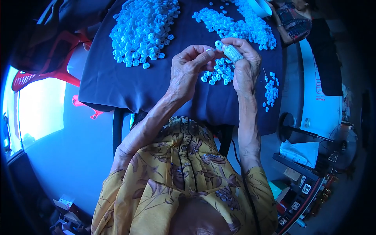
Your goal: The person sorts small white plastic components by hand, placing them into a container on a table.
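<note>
Both of my hands are raised close together over the dark cloth-covered table (pixel 129 88). My right hand (pixel 246 66) is closed round a whitish, ribbed, roll-like bundle (pixel 232 53); its exact kind does not show. At that bundle's upper left end, by the right fingertips, is a small white oval piece with a dark mark (pixel 218 45). Thumb and forefinger of my left hand (pixel 188 68) are pinched together just left of it; what they hold is too small to make out. Beneath the hands lies a small pile of similar white oval pieces (pixel 219 74).
A big heap of white pieces (pixel 143 27) covers the far left; another heap (pixel 243 27) lies far right beside a pale bowl (pixel 259 7). A small cluster (pixel 271 92) sits near the right edge. Another person (pixel 295 23) is at the far right. Red chair (pixel 58 62) at left.
</note>
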`<state>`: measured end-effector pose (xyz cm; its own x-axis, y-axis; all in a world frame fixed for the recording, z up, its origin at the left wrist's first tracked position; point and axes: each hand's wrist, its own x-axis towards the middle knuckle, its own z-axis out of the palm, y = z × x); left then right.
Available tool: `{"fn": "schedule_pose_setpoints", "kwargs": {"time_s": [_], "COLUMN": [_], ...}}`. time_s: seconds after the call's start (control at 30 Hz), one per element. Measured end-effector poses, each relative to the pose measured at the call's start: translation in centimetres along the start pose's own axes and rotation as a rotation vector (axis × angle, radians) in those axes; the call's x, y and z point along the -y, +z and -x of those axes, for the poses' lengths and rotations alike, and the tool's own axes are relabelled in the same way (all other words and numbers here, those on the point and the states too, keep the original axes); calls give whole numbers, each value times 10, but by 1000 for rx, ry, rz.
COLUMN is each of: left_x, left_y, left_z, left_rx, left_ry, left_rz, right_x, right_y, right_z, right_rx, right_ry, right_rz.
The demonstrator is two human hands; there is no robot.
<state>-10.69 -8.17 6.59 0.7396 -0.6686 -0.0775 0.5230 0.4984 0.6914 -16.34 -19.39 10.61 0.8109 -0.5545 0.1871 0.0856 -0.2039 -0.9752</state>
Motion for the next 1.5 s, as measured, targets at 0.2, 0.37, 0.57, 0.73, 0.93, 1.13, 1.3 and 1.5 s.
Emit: {"fn": "schedule_pose_setpoints", "kwargs": {"time_s": [0.2, 0.37, 0.57, 0.73, 0.93, 1.13, 1.3, 1.5], "left_x": [-4, -2, -1, 0, 2, 3, 4, 6], "left_y": [-1, -2, -5, -7, -9, -10, -10, -10], "left_z": [1, 0, -1, -1, -2, -3, -3, -3], "left_rx": [13, 0, -11, -10, -15, -18, -12, -27], "left_ry": [15, 34, 28, 11, -14, -23, -16, -17], "left_rz": [-78, -42, -58, -57, -47, -60, -64, -73], "right_x": [6, 4, 3, 1, 3, 1, 0, -9], "right_y": [6, 7, 5, 3, 6, 5, -1, -10], "right_z": [2, 1, 1, 1, 1, 0, -1, -7], "right_rx": [12, 16, 56, 65, 56, 71, 163, 234], "right_ry": [-28, -64, -44, -24, -17, -13, -3, -189], "right_rz": [68, 83, 112, 138, 213, 224, 234, 326]}}
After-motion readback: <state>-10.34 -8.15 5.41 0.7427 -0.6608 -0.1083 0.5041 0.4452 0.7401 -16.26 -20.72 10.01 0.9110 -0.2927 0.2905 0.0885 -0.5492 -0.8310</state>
